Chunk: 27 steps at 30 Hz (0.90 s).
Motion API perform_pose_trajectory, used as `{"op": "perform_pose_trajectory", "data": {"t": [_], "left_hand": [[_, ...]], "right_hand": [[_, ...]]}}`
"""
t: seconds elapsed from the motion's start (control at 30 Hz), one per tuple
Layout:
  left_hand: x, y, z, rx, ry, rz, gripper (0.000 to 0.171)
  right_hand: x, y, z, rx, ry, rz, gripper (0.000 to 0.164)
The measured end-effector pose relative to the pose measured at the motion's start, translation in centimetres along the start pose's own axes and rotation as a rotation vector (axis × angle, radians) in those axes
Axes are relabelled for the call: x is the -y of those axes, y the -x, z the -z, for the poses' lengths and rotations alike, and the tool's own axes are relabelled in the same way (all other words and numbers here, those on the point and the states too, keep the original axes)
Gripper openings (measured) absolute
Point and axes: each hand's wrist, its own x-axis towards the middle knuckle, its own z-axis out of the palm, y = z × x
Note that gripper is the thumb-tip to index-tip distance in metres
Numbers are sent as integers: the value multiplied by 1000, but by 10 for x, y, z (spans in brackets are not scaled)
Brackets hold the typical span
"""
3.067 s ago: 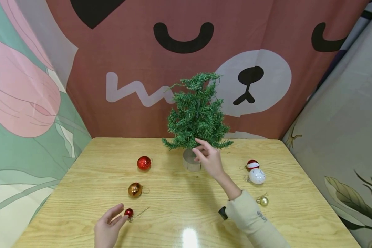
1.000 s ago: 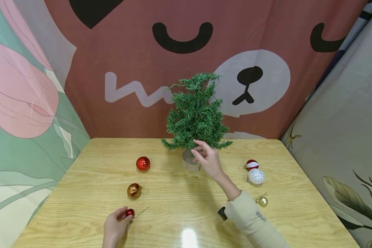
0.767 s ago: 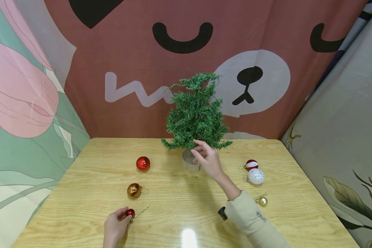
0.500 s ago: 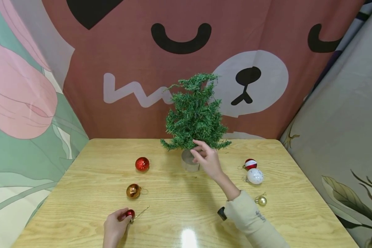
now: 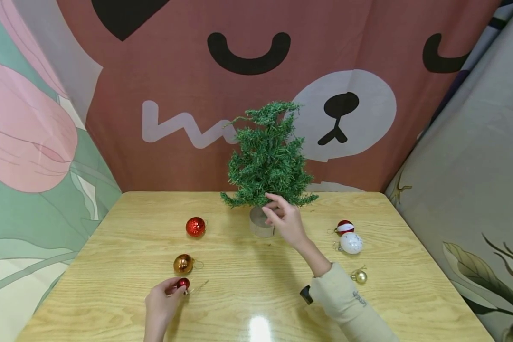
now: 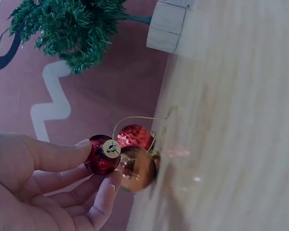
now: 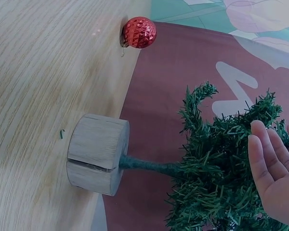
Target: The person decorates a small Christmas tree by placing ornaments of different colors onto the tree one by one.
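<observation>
Between its thumb and fingers, my left hand [image 5: 163, 303] pinches a small shiny red Christmas bauble [image 5: 183, 283]. Seen from the left wrist, the bauble's gold cap [image 6: 111, 148] faces the camera, and a thin gold string loop [image 6: 135, 117] trails from it. My right hand [image 5: 288, 224] holds nothing; its fingers are loosely bent in front of the lowest branches of a small green artificial Christmas tree [image 5: 269, 159]. The tree stands upright on a round pale wooden base [image 5: 261, 228]. In the right wrist view the fingers [image 7: 261, 166] overlap the branches.
On the left of the wooden table [image 5: 231, 294] lie a textured red bauble [image 5: 195, 227] and a copper-gold bauble [image 5: 183, 263]. To the right are a red-and-white bauble [image 5: 345, 227], a white one [image 5: 351, 243] and a small gold one [image 5: 360, 276]. A printed curtain [image 5: 175, 161] hangs behind.
My left hand, earlier spread beside the small red bauble, has closed its fingers on it and moved it slightly up and away from me. My right hand stays in place.
</observation>
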Motion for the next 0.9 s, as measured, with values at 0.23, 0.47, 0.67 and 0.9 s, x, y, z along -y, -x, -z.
{"op": "perform_pose_trajectory", "data": {"t": [0.23,0.47,0.67,0.9], "left_hand": [[-11,-4,-2,-8,46,-44,29],[-27,-7,-4,3,100,-52,30],[-42,-10,-5,31,131,-118,29],[-60,-13,-5,68,190,-139,29]], "right_hand": [[1,0,1,8,9,3,33],[2,-1,1,22,12,-4,33],[1,-1,1,27,28,-2,33],[1,-1,0,24,39,-4,34]]}}
